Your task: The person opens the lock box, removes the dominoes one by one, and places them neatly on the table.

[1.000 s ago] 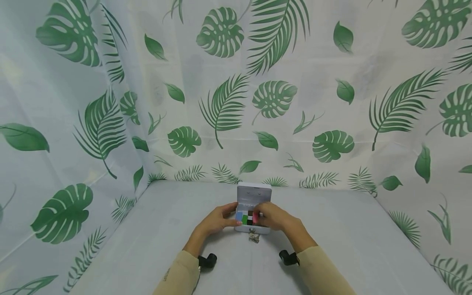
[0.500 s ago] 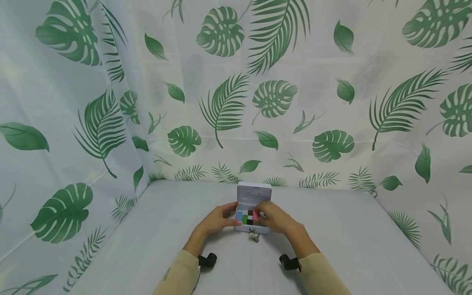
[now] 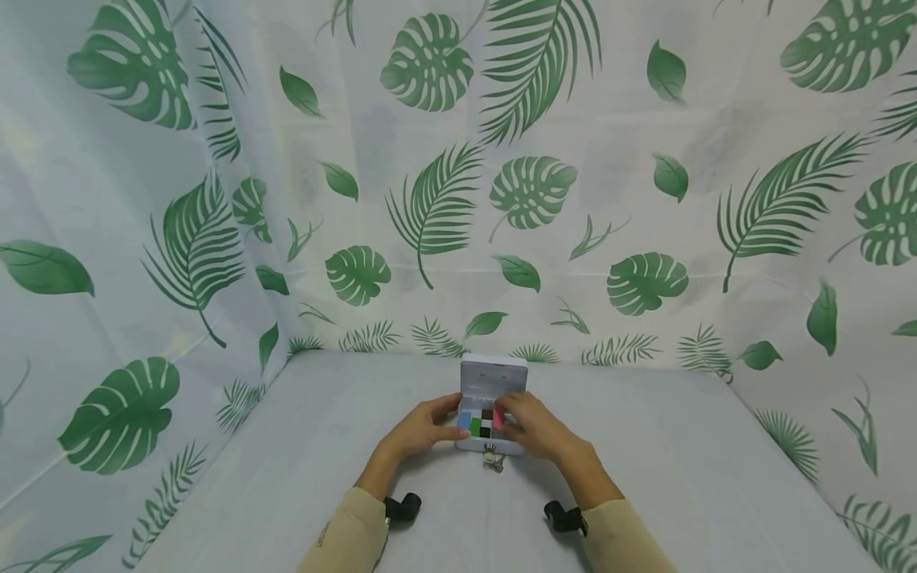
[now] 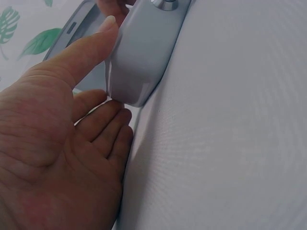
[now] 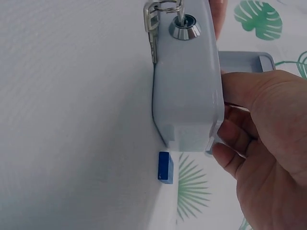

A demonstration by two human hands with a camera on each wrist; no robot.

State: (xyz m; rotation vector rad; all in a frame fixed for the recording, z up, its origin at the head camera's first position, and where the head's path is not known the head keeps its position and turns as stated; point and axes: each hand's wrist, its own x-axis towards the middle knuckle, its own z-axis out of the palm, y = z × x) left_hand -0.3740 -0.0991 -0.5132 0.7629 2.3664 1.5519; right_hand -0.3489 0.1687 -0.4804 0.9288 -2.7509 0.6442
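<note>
A small grey cash box stands on the table with its lid raised. Inside it lie a light blue block, a green block, dark blocks and a pink block. My left hand grips the box's left end, thumb over the front rim and fingers along the side. My right hand reaches in over the right end, finger and thumb pinching the pink block. In the right wrist view the box wall hides those fingertips.
Keys hang from the lock on the box's front. Beyond its right end a dark blue block sits on the white table. Leaf-patterned cloth hangs behind and at the sides.
My right hand has shifted slightly to the right, and more of the pink block shows between its fingertips. My left hand and the box have stayed put.
</note>
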